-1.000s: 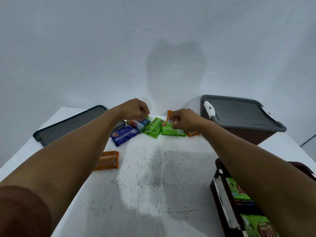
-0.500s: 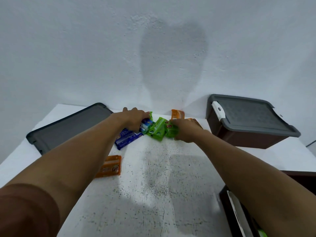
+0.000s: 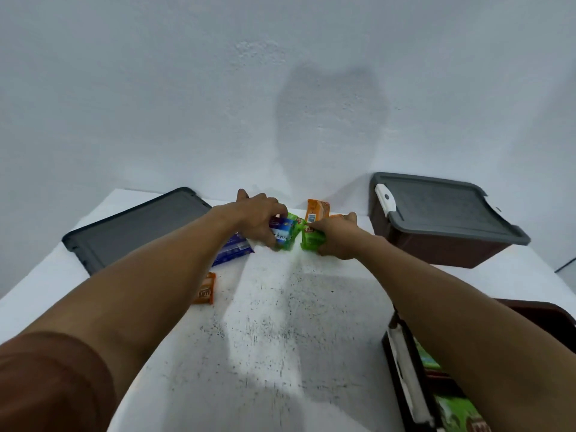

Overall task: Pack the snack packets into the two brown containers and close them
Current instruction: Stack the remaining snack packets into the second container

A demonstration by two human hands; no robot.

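My left hand (image 3: 258, 218) is closed on a blue packet (image 3: 283, 232) and a green packet at the far middle of the white table. My right hand (image 3: 335, 240) grips a green packet (image 3: 310, 241) right beside it. An orange packet (image 3: 316, 210) stands just behind both hands. Another blue packet (image 3: 233, 252) lies under my left forearm, and an orange packet (image 3: 207, 289) lies nearer on the left. One brown container (image 3: 442, 244) at the far right has its grey lid on. A second brown container (image 3: 408, 378), open, holds packets at the near right.
A loose grey lid (image 3: 131, 229) lies flat at the far left of the table (image 3: 280, 338). A white wall stands directly behind the table's far edge. My right forearm crosses over the open container.
Both hands have closed around packets and drawn them together. The view has tilted, so the open container shows again at the lower right.
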